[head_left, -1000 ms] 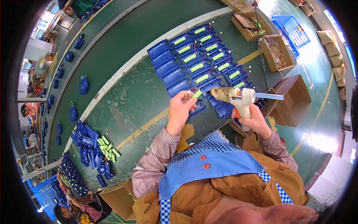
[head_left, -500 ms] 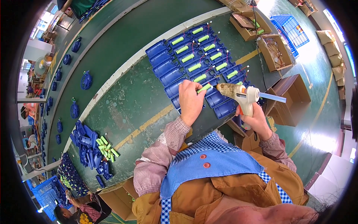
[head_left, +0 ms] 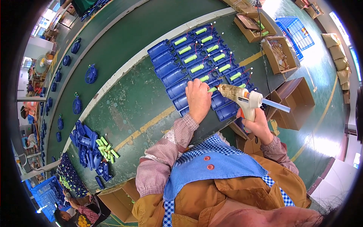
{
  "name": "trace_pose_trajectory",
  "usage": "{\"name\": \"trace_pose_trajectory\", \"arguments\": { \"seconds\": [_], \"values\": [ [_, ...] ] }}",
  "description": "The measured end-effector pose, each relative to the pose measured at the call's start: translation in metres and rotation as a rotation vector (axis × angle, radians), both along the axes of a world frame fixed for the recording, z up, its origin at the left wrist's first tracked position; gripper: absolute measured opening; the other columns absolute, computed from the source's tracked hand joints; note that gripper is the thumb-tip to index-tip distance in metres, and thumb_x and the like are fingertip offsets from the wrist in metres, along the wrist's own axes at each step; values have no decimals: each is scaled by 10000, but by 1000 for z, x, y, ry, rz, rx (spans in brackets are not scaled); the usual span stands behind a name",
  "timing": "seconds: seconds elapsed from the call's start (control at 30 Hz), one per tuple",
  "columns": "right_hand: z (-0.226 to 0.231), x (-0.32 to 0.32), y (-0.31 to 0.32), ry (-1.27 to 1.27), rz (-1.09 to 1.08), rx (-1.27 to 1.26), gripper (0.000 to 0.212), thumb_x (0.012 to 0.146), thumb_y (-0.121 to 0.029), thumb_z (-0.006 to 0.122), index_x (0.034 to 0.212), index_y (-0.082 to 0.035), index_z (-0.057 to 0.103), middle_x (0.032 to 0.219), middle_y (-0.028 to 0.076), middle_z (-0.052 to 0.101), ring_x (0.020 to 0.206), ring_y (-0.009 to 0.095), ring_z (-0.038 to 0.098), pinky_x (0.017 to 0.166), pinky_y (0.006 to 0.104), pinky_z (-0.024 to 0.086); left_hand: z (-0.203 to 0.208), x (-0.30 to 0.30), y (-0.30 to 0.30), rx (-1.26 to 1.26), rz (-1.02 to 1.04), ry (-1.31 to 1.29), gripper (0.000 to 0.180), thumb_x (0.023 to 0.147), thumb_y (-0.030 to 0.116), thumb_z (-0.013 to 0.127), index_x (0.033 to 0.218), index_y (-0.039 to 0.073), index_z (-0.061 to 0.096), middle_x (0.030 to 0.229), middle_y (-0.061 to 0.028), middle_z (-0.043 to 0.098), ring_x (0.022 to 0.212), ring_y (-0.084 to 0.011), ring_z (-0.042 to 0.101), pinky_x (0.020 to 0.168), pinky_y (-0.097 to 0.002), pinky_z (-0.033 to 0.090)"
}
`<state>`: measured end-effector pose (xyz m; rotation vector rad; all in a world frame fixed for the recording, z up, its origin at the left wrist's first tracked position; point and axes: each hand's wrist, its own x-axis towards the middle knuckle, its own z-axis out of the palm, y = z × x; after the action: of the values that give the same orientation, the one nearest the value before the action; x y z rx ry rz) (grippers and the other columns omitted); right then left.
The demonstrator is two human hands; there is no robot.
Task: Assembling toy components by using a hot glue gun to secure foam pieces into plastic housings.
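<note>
My right hand is wrapped round the handle of a stained white hot glue gun, a clear glue stick poking from its back. Its nozzle points left, close to my left fingertips. My left hand grips a light-green cylindrical battery over one of the blue plastic shells; only the battery's right end shows, and the fingertips are partly hidden behind the hand. Around them lie rows of blue shells, many holding a green battery with thin red wires and white plugs.
A heap of blue shells and a pile of green batteries lie at the table's left. Past the white rail, a green conveyor carries blue fan-shaped parts. Cardboard boxes and a blue crate stand at right.
My left hand has shifted slightly right with the battery, turning its back more upward. The glue gun has tilted a little, its nozzle nearer the battery. Parts on the conveyor have moved farther away.
</note>
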<state>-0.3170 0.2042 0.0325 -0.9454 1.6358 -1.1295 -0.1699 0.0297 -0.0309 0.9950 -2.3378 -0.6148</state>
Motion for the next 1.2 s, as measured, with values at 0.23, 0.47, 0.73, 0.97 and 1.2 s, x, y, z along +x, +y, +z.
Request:
{"name": "trace_pose_trajectory", "arguments": {
  "seconds": [0.23,0.47,0.73,0.97,1.2],
  "values": [
    [0,1,1,21,-34,36,233,716,-24,602,944,-18,554,852,31,583,743,134,559,661,269,468,-1,-2,0,1,5,1,260,598,58,778,787,60,599,909,-89,494,897,-292,463,747,-402,372],
    [3,7,12,43,-43,34,331,685,-14,544,1015,17,544,841,32,567,788,122,537,724,263,458,11,5,0,33,14,60,325,619,60,768,883,68,579,926,-89,499,909,-298,463,770,-403,378],
    [8,11,6,-114,-25,50,335,685,-7,542,1016,-8,590,924,16,599,792,90,555,681,246,474,26,57,5,65,83,197,264,652,29,713,869,68,568,853,-101,532,829,-306,495,739,-405,397],
    [3,4,12,56,-27,-64,371,709,-6,506,1073,36,564,1024,70,611,878,116,537,784,239,422,27,178,4,-2,443,130,227,724,-17,632,942,41,608,797,-106,593,791,-292,551,714,-389,448],
    [-5,2,18,22,-11,-80,482,715,-21,508,1192,43,487,1078,104,610,945,152,558,822,256,426,11,346,-9,-239,990,-288,248,728,-14,641,972,23,619,901,-147,608,848,-326,570,769,-418,457]
  ]
}}
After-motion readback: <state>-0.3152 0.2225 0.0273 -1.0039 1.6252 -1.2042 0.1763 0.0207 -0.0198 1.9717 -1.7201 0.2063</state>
